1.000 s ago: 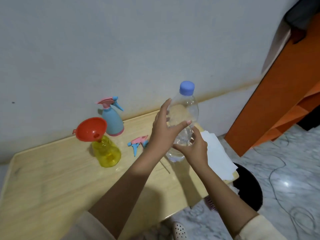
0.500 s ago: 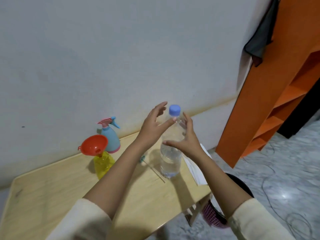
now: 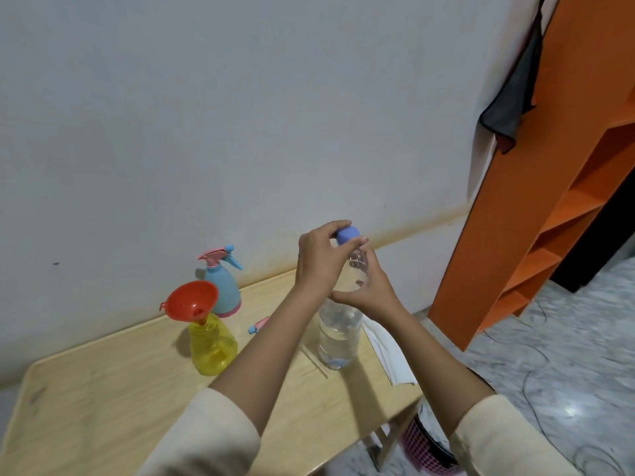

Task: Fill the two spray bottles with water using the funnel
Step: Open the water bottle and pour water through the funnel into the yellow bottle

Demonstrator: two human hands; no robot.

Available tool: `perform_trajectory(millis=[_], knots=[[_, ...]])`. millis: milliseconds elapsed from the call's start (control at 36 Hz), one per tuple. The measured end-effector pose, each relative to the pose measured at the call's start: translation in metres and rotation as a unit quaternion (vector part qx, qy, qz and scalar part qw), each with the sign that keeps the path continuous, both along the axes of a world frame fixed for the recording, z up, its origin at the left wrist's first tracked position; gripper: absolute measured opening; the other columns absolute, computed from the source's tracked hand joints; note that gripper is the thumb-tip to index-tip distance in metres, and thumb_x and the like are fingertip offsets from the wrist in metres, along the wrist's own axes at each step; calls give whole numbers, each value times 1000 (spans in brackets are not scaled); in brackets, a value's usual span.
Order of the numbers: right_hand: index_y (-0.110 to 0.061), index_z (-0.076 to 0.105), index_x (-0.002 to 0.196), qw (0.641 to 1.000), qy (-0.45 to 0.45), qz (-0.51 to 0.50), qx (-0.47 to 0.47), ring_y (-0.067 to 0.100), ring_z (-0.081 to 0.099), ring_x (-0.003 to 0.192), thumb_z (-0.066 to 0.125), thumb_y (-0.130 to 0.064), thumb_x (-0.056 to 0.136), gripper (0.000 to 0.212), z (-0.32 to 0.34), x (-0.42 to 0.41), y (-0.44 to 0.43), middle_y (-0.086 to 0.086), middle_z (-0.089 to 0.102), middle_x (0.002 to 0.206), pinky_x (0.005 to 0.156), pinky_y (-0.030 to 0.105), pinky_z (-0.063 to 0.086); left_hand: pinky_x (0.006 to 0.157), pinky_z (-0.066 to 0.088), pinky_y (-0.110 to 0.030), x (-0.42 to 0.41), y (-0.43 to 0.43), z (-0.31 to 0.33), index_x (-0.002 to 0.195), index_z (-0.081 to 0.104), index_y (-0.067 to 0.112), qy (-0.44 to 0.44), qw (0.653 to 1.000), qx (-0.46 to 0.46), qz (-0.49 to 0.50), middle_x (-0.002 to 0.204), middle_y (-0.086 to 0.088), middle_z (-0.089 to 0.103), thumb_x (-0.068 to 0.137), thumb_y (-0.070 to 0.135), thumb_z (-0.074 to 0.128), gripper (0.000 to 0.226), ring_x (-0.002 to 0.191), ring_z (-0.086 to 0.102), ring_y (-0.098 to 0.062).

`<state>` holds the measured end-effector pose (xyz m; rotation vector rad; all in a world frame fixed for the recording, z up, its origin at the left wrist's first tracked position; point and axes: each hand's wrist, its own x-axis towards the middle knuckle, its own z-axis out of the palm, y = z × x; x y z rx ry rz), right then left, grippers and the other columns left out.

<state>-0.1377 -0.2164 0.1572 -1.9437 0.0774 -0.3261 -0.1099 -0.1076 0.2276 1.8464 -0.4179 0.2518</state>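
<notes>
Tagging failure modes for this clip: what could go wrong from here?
The left hand grips the cap while the right hand holds the water bottle high up; squeezing as it opens could spill water onto the paper beside it.
The wide funnel perched in the yellow spray bottle looks top-heavy; a hard pour might tip it.

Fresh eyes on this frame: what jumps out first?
Both hands meet at centre on the clear water bottle standing on the table: the left hand pinches its blue cap, the right hand grips its shoulder. Left of it, a red funnel sits in the yellow spray bottle, with the blue spray bottle behind.
</notes>
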Motion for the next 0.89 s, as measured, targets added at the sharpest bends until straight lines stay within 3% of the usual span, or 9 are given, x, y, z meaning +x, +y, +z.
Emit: perform_trajectory(millis=[83,167,306,389,472,556,722,806,889], knots=[[-33,32,133,1000,-4,0,3,6,48,119,84,-24,55,94,-2,-2,0,-6,51,128,98,34,46,67,42,0,-3,-2,1,96,74,15,2,998,-18,58,85,9,70,64,32,87,38,77,64,-3],[-33,30,134,1000,-1,14,7,1,46,118,83,-26,56,95,0,-6,-2,-8,47,128,93,29,46,64,47,-9,8,6,12,88,71,17,40,999,15,-22,79,10,68,64,33,87,33,69,62,0],[-32,31,133,999,22,28,20,1,45,119,83,-36,51,97,2,-4,-7,-8,47,130,92,29,45,94,46,-21,21,20,20,124,58,20,109,958,103,-246,123,5,61,92,24,61,32,109,60,-8],[-30,33,132,998,34,38,31,-5,44,118,84,-29,53,93,1,-2,-11,-8,48,128,91,27,44,101,42,-20,25,26,19,133,49,20,132,939,122,-293,133,6,54,98,22,52,36,118,54,-5],[-28,32,133,998,34,40,31,-6,45,116,85,-31,52,97,0,-1,-11,-8,47,129,85,21,42,98,43,-23,27,26,17,126,54,20,97,951,142,-256,125,2,60,96,24,56,31,113,57,-9],[-30,32,133,998,24,29,41,-2,45,117,81,-37,48,98,1,1,-8,-8,46,130,83,20,41,85,45,-24,19,17,12,117,59,20,60,976,126,-170,108,1,64,92,25,60,25,93,59,-10],[-37,32,134,998,20,27,48,5,45,123,83,-26,54,96,-5,5,-9,-11,46,132,92,45,51,78,52,-24,-1,-5,1,97,66,18,25,999,-8,19,88,6,68,76,29,79,27,87,66,-11],[-33,30,136,999,21,26,43,3,45,122,84,-28,54,98,-3,3,-11,-9,44,134,92,37,50,79,54,-27,2,-6,2,90,63,20,36,999,-9,7,89,4,70,71,30,83,30,87,67,-13],[-32,29,137,998,23,32,47,3,46,119,84,-27,54,99,-2,3,-11,-8,45,131,88,30,47,87,54,-32,11,3,5,99,61,16,79,994,-3,-79,101,-2,68,75,25,80,32,97,66,-20]])
